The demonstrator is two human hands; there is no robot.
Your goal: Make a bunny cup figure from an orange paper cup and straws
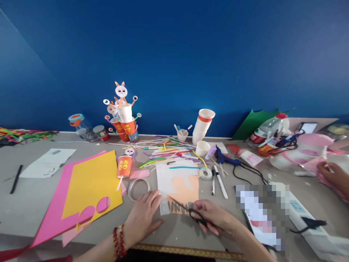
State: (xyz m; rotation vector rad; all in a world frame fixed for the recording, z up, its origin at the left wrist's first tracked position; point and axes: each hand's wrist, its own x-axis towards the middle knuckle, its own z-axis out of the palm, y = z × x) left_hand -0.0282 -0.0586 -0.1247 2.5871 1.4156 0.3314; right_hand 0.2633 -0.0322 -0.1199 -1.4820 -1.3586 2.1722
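My right hand [208, 216] is wrapped round the black handles of a pair of scissors [196, 216]. The scissor blades point up and left across a peach paper sheet [191, 194] with a row of dark leaf shapes along its lower edge. My left hand [144, 214] lies low over the table, fingers stretched and thumb apart. Its fingertips are at a small whitish paper piece [164, 207] beside the scissor tips; whether they press on it I cannot tell. A white sheet [166, 178] lies partly under the peach one. A clear tape roll [139, 189] sits just beyond my left hand.
Yellow card [92, 182] and pink card [54, 211] lie left. Behind are decorated paper cups [124, 165], pipe cleaners [163, 151] and stacked white cups [201, 127]. Right are a glue gun [227, 158], pens [220, 182], a blurred-out phone [261, 218], a power strip [297, 209] and another person's hand [334, 178].
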